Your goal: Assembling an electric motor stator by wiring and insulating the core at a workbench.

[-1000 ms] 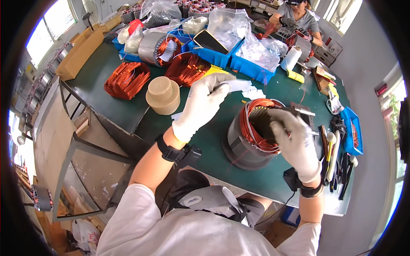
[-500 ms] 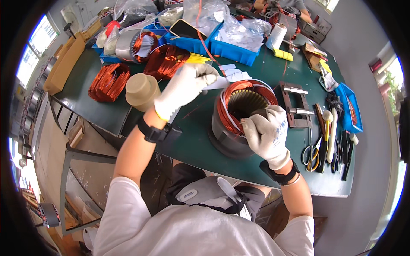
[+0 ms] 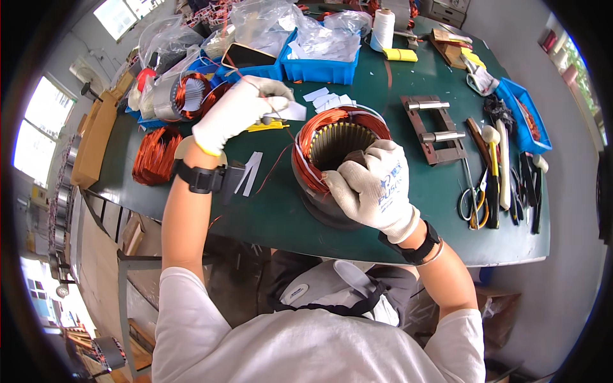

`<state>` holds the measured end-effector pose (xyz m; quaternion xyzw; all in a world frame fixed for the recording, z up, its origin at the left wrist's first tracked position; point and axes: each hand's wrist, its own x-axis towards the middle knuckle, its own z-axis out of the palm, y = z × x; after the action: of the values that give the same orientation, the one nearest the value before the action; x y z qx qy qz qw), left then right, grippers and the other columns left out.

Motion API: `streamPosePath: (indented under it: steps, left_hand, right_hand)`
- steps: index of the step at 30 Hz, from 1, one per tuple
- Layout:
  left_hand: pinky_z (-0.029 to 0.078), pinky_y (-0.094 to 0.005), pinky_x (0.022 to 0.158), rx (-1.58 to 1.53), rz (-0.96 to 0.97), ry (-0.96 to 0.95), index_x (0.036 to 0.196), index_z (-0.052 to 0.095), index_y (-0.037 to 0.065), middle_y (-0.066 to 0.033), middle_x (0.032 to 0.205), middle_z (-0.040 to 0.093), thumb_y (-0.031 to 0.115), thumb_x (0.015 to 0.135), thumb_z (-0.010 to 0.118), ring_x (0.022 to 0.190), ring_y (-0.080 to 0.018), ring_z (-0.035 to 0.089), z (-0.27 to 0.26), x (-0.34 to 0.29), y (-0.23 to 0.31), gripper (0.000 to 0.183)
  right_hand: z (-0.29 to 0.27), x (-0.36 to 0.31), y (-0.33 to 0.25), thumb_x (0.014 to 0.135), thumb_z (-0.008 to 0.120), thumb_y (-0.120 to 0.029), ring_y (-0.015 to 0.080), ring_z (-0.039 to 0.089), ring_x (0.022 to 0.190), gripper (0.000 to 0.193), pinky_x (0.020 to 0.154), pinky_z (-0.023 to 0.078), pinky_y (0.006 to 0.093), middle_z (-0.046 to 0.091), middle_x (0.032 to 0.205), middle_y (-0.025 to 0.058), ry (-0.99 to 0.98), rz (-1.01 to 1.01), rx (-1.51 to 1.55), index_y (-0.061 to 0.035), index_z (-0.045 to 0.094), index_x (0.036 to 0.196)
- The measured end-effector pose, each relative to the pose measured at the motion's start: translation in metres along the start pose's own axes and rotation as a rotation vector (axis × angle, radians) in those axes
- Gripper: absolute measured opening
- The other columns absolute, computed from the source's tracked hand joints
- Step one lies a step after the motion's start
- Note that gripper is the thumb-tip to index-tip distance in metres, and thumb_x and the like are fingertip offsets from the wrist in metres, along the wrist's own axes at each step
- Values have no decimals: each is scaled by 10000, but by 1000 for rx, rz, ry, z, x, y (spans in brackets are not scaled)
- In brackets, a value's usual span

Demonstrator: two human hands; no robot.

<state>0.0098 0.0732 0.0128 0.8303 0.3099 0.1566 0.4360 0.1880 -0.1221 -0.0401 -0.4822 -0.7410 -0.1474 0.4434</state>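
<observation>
A grey motor stator [image 3: 322, 201] with red-brown copper windings [image 3: 313, 137] stands upright on the table in front of me. White sleeving loops along the top of the windings. My right hand [image 3: 377, 185], in a white knitted glove, is closed at the stator's near right rim, thumb against the copper wires; what its fingers pinch is hidden. Left of and beyond the stator, my gloved left hand [image 3: 246, 112] pinches a white paper slip [image 3: 292, 111] above the table. A thin red wire [image 3: 274, 167] runs down between that hand and the stator.
Copper coil bundles [image 3: 155, 156] and a second stator [image 3: 169, 99] lie left. Blue bins [image 3: 319, 71] with bagged parts and a phone [image 3: 249, 56] stand behind. Rightward are a metal frame with rollers [image 3: 434, 131], scissors [image 3: 472, 204], a mallet [image 3: 491, 137] and a blue tray [image 3: 520, 115].
The whole view has shifted, so the table things sit elsewhere in the picture. Two white strips beside my left wrist now show more fully. Both hands keep much the same poses.
</observation>
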Motion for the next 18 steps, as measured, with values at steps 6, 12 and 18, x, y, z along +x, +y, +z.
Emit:
streamPosePath:
  steps: [6, 12, 18]
  left_hand:
    - [475, -215, 679, -38, -11, -136, 1022, 681, -7, 24, 852, 653, 207, 907, 665, 749, -50, 575, 18, 6, 8, 244]
    - [495, -263, 756, 115, 196, 82, 1013, 662, -42, -45, 865, 677, 139, 944, 608, 799, -92, 593, 51, 1, -1, 201]
    - [509, -275, 761, 142, 238, 321, 1002, 670, -38, -83, 889, 706, 162, 943, 616, 815, -118, 631, 63, -9, -5, 216]
  right_hand:
    - [-1, -1, 0, 722, 738, -248, 244, 540, 538, 217, 641, 411, 368, 604, 592, 76, 8, 29, -9, -116, 618, 599]
    - [4, -6, 3, 724, 745, -277, 252, 553, 559, 252, 676, 418, 386, 616, 603, 90, 43, 42, -16, -116, 604, 591]
    - [5, -5, 1, 711, 754, -293, 250, 553, 583, 280, 686, 416, 391, 621, 616, 87, 19, 32, -5, -118, 581, 577]
